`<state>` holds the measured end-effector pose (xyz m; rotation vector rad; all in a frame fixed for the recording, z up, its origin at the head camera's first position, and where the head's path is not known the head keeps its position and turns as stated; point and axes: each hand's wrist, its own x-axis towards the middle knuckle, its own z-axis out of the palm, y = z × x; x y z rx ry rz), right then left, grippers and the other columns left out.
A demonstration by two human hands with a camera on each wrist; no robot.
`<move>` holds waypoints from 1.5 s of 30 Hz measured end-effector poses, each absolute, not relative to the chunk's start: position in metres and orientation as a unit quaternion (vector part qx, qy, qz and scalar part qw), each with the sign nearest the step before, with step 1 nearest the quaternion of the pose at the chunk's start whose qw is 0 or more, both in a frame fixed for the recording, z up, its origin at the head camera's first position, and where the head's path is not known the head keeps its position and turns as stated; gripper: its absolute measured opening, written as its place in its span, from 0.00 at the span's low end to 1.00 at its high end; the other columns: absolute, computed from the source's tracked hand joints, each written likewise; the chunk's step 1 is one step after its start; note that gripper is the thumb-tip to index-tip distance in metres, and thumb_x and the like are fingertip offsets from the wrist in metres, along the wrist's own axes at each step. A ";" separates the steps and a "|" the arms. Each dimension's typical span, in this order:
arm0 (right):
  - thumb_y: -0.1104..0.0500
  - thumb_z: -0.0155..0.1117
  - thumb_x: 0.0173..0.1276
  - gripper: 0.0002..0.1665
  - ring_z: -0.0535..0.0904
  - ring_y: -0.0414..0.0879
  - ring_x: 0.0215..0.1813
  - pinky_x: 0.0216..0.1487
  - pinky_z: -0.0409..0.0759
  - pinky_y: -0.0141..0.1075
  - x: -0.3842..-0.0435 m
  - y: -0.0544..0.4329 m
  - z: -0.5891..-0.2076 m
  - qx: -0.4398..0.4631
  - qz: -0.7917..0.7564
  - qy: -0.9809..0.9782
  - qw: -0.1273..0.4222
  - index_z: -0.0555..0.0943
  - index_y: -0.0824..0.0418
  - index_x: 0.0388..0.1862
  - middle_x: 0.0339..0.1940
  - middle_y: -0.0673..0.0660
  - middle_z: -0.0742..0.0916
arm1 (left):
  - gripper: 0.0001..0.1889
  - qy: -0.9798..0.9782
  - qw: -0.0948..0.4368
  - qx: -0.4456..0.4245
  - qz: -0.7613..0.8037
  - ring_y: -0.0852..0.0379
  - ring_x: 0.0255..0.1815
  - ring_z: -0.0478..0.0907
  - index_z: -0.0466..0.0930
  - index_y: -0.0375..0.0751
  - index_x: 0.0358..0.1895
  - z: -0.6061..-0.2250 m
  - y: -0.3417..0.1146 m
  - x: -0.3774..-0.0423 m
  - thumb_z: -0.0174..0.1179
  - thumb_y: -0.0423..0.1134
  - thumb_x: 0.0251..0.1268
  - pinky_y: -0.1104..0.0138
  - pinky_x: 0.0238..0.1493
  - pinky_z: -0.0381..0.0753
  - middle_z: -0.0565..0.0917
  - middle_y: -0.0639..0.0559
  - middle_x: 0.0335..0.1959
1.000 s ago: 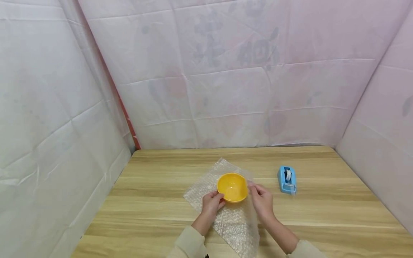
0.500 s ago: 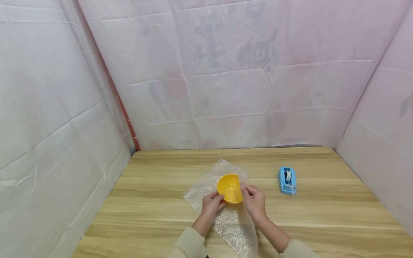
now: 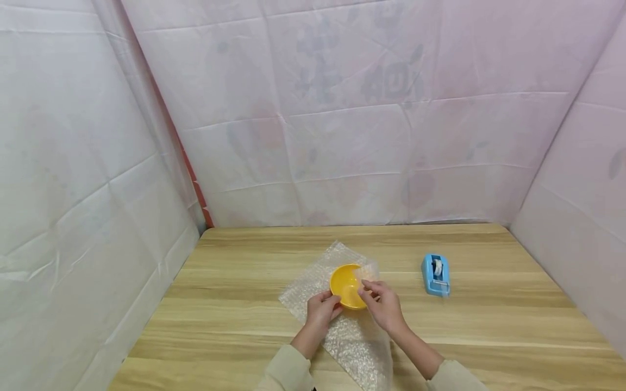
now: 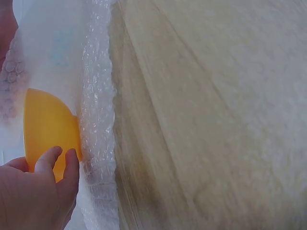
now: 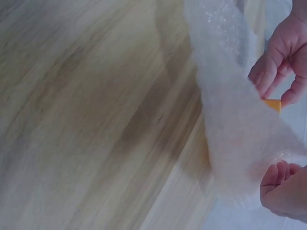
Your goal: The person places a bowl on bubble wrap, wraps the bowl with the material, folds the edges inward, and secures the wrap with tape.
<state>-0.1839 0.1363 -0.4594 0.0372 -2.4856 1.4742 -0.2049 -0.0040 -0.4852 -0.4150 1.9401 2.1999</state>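
Note:
A yellow bowl [image 3: 344, 287] sits on a sheet of bubble wrap [image 3: 353, 347] in the head view. My left hand [image 3: 320, 311] grips the bowl's near left rim, its fingers spread along the outer wall in the left wrist view. Pinched in my right hand [image 3: 384, 307] is the right part of the bubble wrap, lifted and folded over the bowl's right rim. In the right wrist view the raised bubble wrap [image 5: 230, 115] hides most of the bowl, leaving a small bit of yellow rim [image 5: 273, 105] beside the left hand [image 5: 285, 57].
A blue tape dispenser [image 3: 435, 275] stands on the wooden table [image 3: 235, 304], to the right of the bubble wrap. A strip of tape hangs from its front. White cloth sheets [image 3: 342, 141] enclose the table at the back and both sides.
My right hand has moved left, drawing the edge of the bubble wrap across the bowl's right rim and over its opening. The left hand keeps its grip on the bowl.

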 end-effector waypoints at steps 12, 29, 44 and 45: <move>0.83 0.51 0.53 0.21 0.81 0.53 0.41 0.36 0.82 0.34 -0.182 0.146 -0.465 0.128 0.421 -0.886 0.147 0.82 0.73 0.42 0.40 0.63 0.85 | 0.21 0.648 0.087 -0.138 0.744 0.46 0.47 0.81 0.68 0.18 0.55 -0.487 -0.004 -0.205 0.55 0.30 0.61 0.58 0.48 0.81 0.76 0.28 0.51; 0.73 0.68 0.48 0.19 0.75 0.62 0.56 0.51 0.77 0.52 -0.176 0.174 -0.477 0.270 0.231 -0.911 0.210 0.86 0.60 0.40 0.51 0.63 0.83 | 0.23 0.647 0.085 -0.134 0.746 0.51 0.41 0.81 0.68 0.19 0.55 -0.489 -0.005 -0.204 0.57 0.33 0.60 0.58 0.47 0.81 0.78 0.30 0.48; 0.70 0.65 0.54 0.20 0.72 0.63 0.61 0.56 0.72 0.55 -0.181 0.174 -0.488 0.277 0.233 -0.914 0.182 0.82 0.63 0.48 0.54 0.64 0.82 | 0.23 0.645 0.090 -0.139 0.746 0.54 0.40 0.80 0.67 0.18 0.56 -0.490 -0.005 -0.206 0.56 0.31 0.61 0.56 0.48 0.81 0.76 0.29 0.49; 0.70 0.65 0.55 0.20 0.72 0.63 0.61 0.56 0.71 0.54 -0.182 0.173 -0.489 0.276 0.233 -0.916 0.176 0.82 0.63 0.49 0.54 0.64 0.82 | 0.23 0.646 0.090 -0.138 0.745 0.54 0.40 0.80 0.67 0.18 0.56 -0.490 -0.005 -0.206 0.56 0.31 0.61 0.56 0.47 0.81 0.76 0.29 0.49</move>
